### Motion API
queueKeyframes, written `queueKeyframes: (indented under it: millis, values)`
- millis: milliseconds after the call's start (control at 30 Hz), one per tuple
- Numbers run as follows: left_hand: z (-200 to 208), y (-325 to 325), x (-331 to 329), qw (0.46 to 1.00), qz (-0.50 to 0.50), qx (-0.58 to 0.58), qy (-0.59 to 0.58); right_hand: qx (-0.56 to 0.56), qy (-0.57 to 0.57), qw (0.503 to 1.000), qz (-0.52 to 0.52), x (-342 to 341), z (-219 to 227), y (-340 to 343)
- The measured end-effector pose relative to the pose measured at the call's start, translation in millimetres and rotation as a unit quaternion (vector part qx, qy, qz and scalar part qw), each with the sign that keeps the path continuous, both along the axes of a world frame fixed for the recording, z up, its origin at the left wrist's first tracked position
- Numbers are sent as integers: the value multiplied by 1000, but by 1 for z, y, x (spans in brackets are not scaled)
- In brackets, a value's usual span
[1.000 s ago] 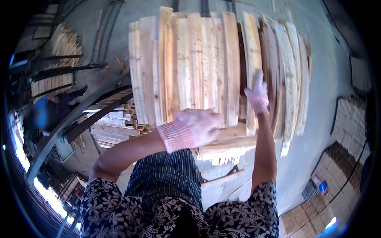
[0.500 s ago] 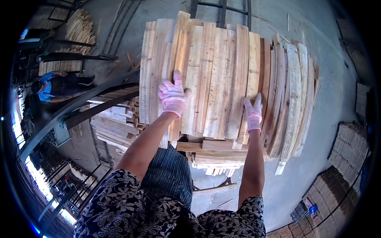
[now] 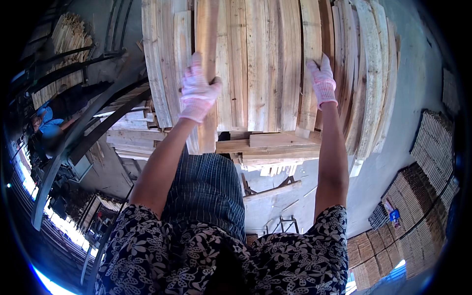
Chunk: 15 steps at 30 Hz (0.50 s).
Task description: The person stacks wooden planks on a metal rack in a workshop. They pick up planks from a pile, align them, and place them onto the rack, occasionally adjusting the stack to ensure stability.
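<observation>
Long, pale wooden boards (image 3: 258,69) lie side by side in a wide layer in front of me, pointing away. My left hand (image 3: 199,96), in a white-and-pink knit glove, straddles one darker, yellowish board (image 3: 206,29) with the thumb at its right edge and the fingers at its left. This board's near end sticks out toward me past its neighbours. My right hand (image 3: 322,81), gloved alike, rests with fingers stretched over a board (image 3: 310,29) on the right side of the layer, beside a reddish-brown gap.
More boards (image 3: 285,142) lie crosswise under the layer's near edge. A dark metal beam (image 3: 93,140) slants along the left, with a person in blue (image 3: 49,118) beyond it. Stacked wood bundles (image 3: 432,140) line the right side. A small metal frame (image 3: 285,224) stands on the floor.
The view has shifted, so the boards sit higher in it. The yellowish board has slid toward me with my left hand on it. My right hand stays on the boards.
</observation>
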<state>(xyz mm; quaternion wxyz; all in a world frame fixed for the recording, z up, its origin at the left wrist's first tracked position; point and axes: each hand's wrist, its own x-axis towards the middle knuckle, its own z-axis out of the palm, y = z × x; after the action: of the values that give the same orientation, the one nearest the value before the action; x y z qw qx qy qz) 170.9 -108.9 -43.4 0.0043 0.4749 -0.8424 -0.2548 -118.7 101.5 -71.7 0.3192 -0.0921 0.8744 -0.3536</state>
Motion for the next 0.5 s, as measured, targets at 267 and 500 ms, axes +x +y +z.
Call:
queueKeyframes:
  millis: [267,500]
  values:
    - [-3,29,21,998,-24,-21,55,95,123,988,7,35,-5,-18]
    - [38,17,46,991,30,0,130,164,323,931,48,57,-13,-25]
